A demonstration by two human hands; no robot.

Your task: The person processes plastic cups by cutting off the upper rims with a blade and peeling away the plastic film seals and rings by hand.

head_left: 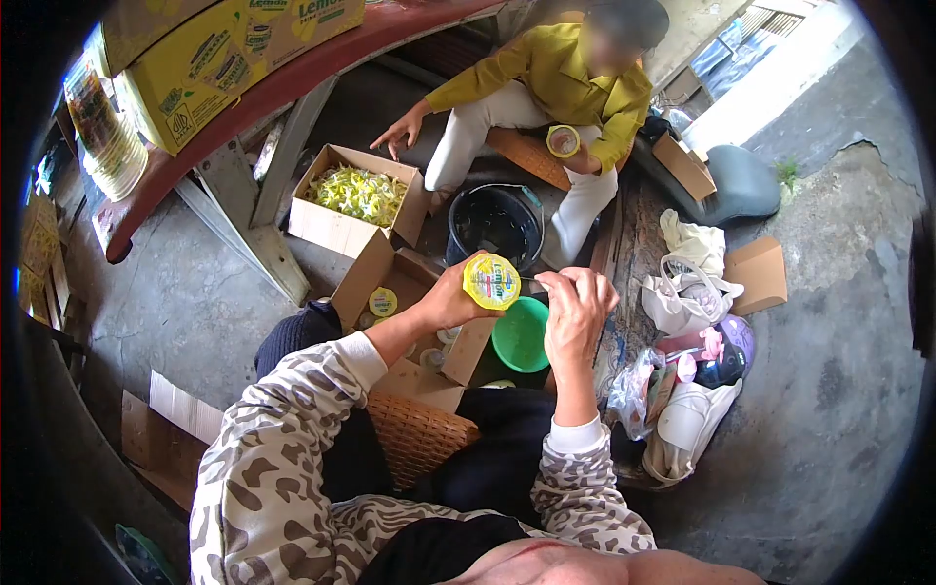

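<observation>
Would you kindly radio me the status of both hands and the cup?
Left hand holding cup. Right hand pinching thin item beside it, unclear what. Green bowl below; no obstruction seen.

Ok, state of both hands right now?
Left hand: closed around a lemon-labelled cup.
Right hand: pinching a thin item, too small to identify.

A yellow carton (pixel 200 90) sits on the red table (pixel 283 95), far left. At right, brown card (pixel 759 277) lies just beside a white bag (pixel 673 309), a clear bag (pixel 634 395) nearer. Far right, a weed (pixel 786 173) grows by a grey seat (pixel 743 185); cardboard (pixel 154 441) lies near left.
</observation>
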